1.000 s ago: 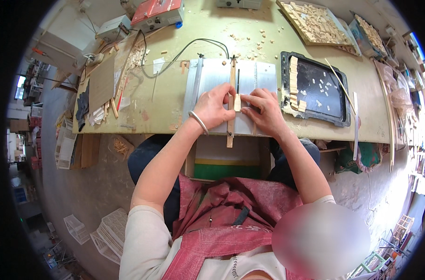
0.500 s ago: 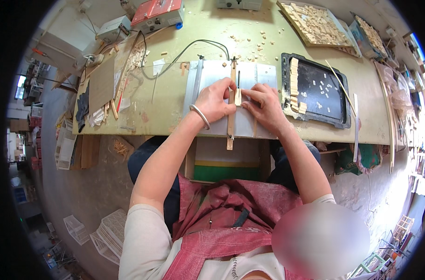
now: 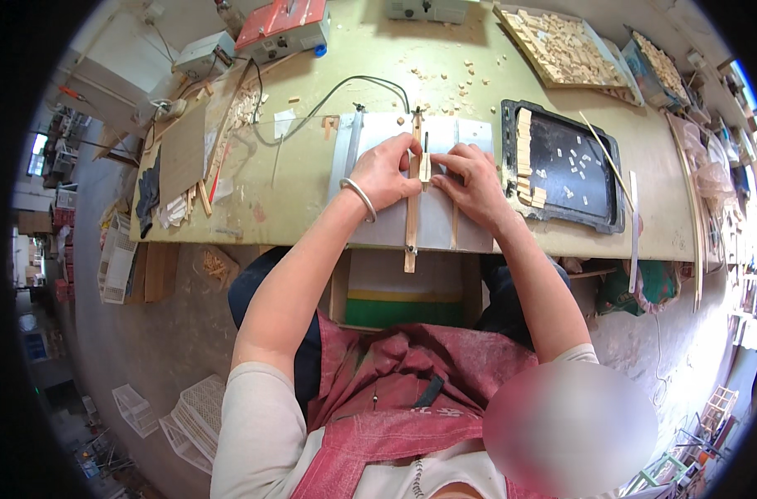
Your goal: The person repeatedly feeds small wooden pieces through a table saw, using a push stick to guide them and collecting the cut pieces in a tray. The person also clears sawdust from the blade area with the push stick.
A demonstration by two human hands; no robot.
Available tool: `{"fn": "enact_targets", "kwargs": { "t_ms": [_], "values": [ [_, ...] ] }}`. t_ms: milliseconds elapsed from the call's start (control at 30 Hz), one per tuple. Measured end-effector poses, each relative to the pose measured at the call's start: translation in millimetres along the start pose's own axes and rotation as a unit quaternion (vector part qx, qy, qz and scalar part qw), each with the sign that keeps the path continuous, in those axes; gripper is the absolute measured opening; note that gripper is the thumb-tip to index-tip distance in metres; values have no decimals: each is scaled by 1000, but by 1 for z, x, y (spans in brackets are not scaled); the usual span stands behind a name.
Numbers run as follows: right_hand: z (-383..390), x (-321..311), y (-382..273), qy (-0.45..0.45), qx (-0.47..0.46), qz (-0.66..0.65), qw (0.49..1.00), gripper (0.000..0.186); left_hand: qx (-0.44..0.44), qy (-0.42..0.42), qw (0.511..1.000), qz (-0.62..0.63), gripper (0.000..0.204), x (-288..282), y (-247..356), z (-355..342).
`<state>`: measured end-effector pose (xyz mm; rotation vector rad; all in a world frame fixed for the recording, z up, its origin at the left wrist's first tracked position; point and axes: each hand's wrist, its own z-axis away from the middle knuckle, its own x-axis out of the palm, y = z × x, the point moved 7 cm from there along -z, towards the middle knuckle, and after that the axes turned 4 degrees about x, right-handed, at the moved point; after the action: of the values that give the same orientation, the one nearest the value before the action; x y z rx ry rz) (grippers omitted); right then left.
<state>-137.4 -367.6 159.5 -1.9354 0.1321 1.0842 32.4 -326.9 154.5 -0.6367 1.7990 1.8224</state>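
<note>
A small pale wooden block (image 3: pixel 426 169) lies on a grey metal plate (image 3: pixel 382 224), against the right side of a long wooden strip (image 3: pixel 411 224). A narrow dark slot or blade (image 3: pixel 426 141) runs out from the block's far end. From the left my left hand (image 3: pixel 384 175) is closed, with thumb and fingertips reaching over the strip at the block; its exact contact is partly hidden. From the other side my right hand (image 3: pixel 471 179) pinches the block between thumb and forefinger, its other fingers curled.
On the right, a black tray (image 3: pixel 565 218) holds wooden blocks and small pale pieces. Behind it stands a board (image 3: pixel 553 81) heaped with blocks. A black cable (image 3: pixel 328 90) curves behind the plate. Red-topped box (image 3: pixel 283 29), cardboard (image 3: pixel 183 141) and dark gloves (image 3: pixel 148 191) are on the left.
Both hands have shifted slightly away from me along the strip, and the wooden block has moved a little farther toward the dark slot. The view has tilted slightly.
</note>
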Motion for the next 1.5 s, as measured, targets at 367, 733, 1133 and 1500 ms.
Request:
{"fn": "enact_targets", "kwargs": {
  "t_ms": [367, 733, 1133, 1500],
  "values": [
    [11, -8, -11, -43, -8, 23, 999, 31, 22, -41, 996, -77, 45, -1, 22, 22],
    [41, -15, -15, 0, 39, -10, 999, 25, 33, -23, 999, -28, 45, 1, 31, 59],
    [38, -2, -19, 49, 5, 14, 999, 22, 69, 13, 997, -18, 40, 10, 26, 63],
    [42, -5, -27, 43, 18, -6, 999, 25, 78, 23, 997, -6, 35, 11, 27, 66]
  ]
}}
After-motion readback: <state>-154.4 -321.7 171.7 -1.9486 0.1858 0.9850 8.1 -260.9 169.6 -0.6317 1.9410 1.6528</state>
